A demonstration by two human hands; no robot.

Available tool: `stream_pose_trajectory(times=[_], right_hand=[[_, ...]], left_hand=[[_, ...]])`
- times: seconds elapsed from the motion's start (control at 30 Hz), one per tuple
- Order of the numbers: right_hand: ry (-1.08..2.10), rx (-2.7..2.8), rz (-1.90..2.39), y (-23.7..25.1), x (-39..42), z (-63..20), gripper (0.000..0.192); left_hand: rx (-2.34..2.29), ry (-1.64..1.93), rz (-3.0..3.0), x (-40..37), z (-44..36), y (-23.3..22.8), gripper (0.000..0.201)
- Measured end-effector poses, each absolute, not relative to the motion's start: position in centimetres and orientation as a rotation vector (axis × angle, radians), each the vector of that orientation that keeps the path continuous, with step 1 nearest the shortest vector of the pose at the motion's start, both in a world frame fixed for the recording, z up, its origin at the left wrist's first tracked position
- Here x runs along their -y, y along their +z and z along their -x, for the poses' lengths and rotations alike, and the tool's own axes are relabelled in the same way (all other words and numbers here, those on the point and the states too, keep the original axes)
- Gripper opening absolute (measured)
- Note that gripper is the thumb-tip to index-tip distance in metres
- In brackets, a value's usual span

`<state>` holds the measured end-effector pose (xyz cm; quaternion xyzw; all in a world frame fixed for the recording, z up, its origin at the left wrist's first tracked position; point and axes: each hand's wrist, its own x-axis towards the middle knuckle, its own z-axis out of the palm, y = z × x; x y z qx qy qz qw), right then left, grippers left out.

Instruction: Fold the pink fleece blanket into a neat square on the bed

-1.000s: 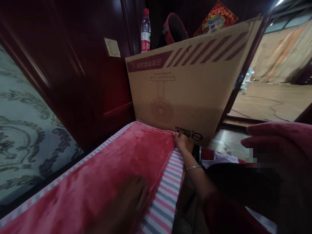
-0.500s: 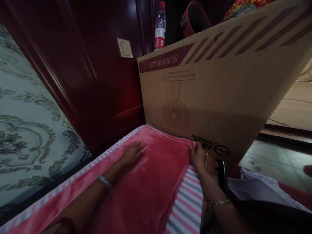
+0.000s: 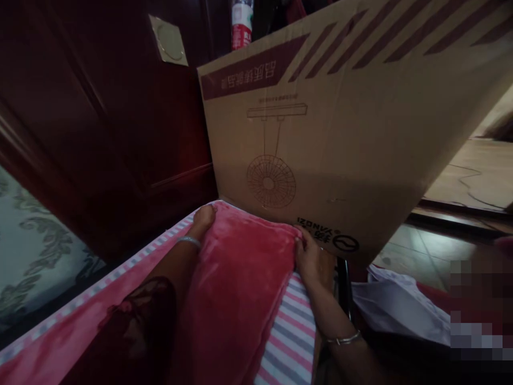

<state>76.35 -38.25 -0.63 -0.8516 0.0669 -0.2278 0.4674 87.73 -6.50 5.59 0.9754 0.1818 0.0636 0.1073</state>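
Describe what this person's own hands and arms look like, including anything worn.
The left hand is ungloved, with a pale, silvery bangle at the wrist and a dark maroon sleeve above. The right hand is ungloved too, with a thin silver bangle around the forearm.

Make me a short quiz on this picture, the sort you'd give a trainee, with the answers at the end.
1. True or false: the left hand and the right hand are both touching the pink blanket.
2. What pattern does the cloth along the blanket's right side have?
A) dots
B) stripes
C) checks
3. Which thing with a red and white label shows above the upper left edge of the box?

Key:
1. True.
2. B, stripes.
3. The bottle.
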Motion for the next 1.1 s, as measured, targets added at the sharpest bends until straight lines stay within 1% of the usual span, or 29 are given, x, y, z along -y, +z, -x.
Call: stream_pose_trajectory(times=[0.1, 0.17, 0.3, 0.43, 0.6, 0.67, 0.77, 0.9, 1.0, 1.1], right_hand=[[-0.53, -0.218, 2.154, 0.3, 38.6, -75.6, 0.043], [-0.539, -0.233, 2.161, 0.8, 38.8, -75.4, 0.042], [-0.508, -0.259, 2.175, 1.2, 38.8, -75.6, 0.04], [-0.447, -0.285, 2.178, 1.6, 38.6, -75.5, 0.038], [-0.459, -0.316, 2.175, 1.8, 38.5, -75.1, 0.037], [-0.466, -0.305, 2.187, 1.5, 38.6, -75.1, 0.038], [-0.498, -0.32, 2.24, 0.6, 38.8, -75.4, 0.038], [-0.489, -0.369, 2.331, -0.3, 39.1, -75.9, 0.04], [-0.482, -0.365, 2.327, -0.3, 39.1, -75.8, 0.041], [-0.503, -0.334, 2.289, 0.1, 38.9, -75.5, 0.042]], left_hand=[[-0.54, 0.334, -2.881, 6.6, -88.0, 5.3, 0.044], [-0.535, 0.369, -2.88, 6.4, -88.2, 4.9, 0.044], [-0.523, 0.293, -2.882, 5.9, -89.0, 4.2, 0.04], [-0.501, 0.196, -2.879, 5.1, -89.3, 5.1, 0.045], [-0.501, 0.102, -2.901, 2.6, -87.2, 6.5, 0.048], [-0.507, 0.075, -2.922, 1.9, -85.8, 6.2, 0.043], [-0.522, 0.141, -2.961, 1.8, -84.2, 5.1, 0.037], [-0.563, 0.243, -2.967, 2.2, -83.5, 4.0, 0.041], [-0.568, 0.201, -2.93, 2.1, -84.1, 4.7, 0.038], [-0.533, 0.184, -2.876, 2.3, -85.2, 5.7, 0.041]])
